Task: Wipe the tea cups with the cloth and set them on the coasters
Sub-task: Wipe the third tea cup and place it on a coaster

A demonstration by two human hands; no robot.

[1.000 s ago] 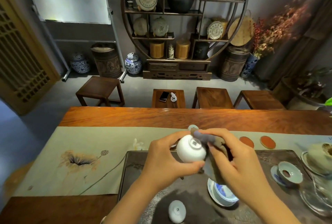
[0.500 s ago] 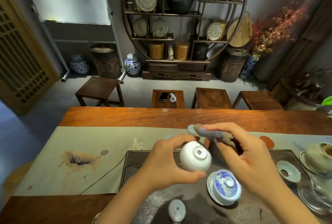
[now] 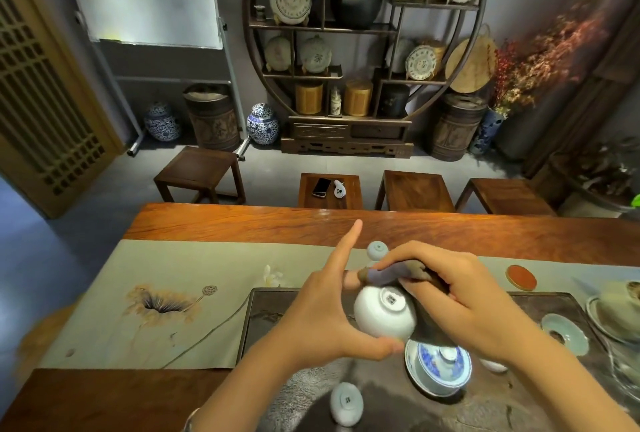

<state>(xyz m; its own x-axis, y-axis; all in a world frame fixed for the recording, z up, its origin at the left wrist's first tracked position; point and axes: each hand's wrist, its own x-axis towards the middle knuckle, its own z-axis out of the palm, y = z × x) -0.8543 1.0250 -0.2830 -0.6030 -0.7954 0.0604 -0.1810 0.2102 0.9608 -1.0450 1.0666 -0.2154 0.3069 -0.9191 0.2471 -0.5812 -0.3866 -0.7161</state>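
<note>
Left hand (image 3: 311, 314) grips inverted white tea cup (image 3: 382, 315) above dark tea tray (image 3: 277, 320), forefinger extended. Right hand (image 3: 460, 303) clenches folded cloth (image 3: 391, 274), pressed on cup's far side. Free red coaster (image 3: 521, 276) far right, nearer right hand.

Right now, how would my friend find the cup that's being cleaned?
Look over the dark tea tray in the middle of the table. The white cup is up in the air between both hands, bottom up, with the cloth on it; the other cups lie down low.
</note>
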